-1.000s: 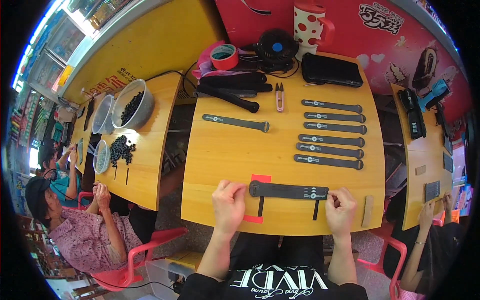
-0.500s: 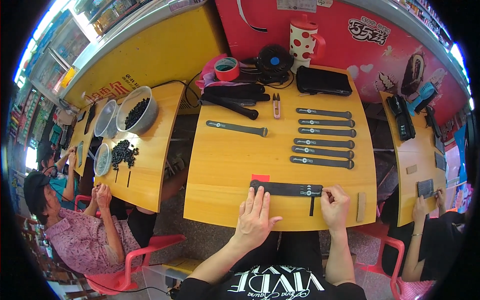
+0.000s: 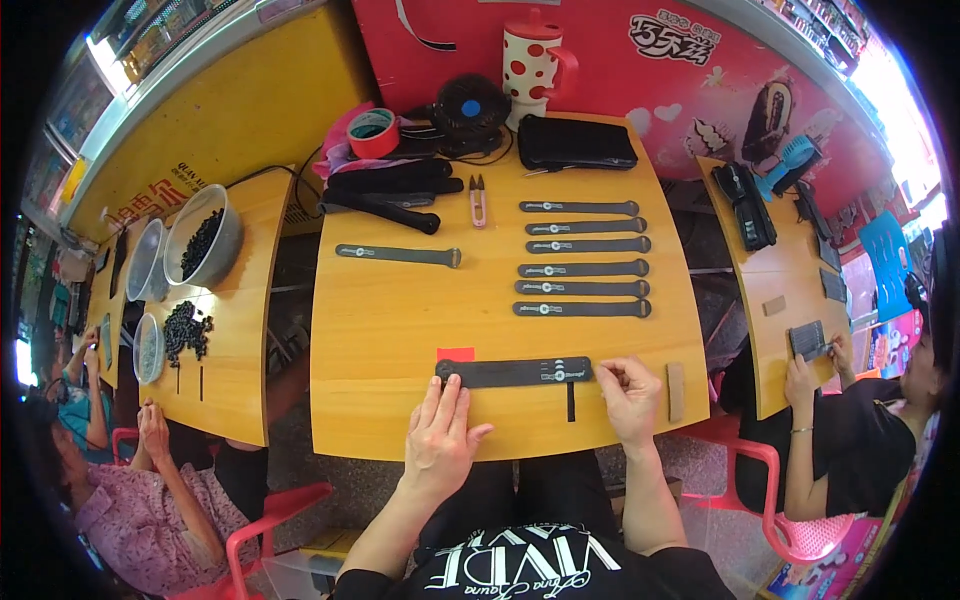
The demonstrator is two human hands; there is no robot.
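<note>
A black strap (image 3: 500,374) with white print lies lengthwise across the near part of the table. My left hand (image 3: 440,425) rests on the strap's left end, fingers stretched out and pressing down. At the opposite end, my right hand (image 3: 630,400) is closed, thumb and forefinger pinched at the strap's right edge. A red patch (image 3: 457,354) shows from under the strap's left end. Below its right part lies a short narrow black strip (image 3: 571,402).
Several grey straps (image 3: 583,269) line the right side; another (image 3: 395,255) lies left. Pink snips (image 3: 478,203), stacked black straps (image 3: 385,195), a tape roll (image 3: 372,134), fan (image 3: 472,105), dotted cup (image 3: 528,70) and black pouch (image 3: 577,145) stand farther back. A brown block (image 3: 675,392) sits right. People work at neighbouring tables.
The whole view has shifted, so the table appears farther left. My left hand still lies on the strap's left end, and my right hand remains pinched at its right end, its fingers slightly more spread.
</note>
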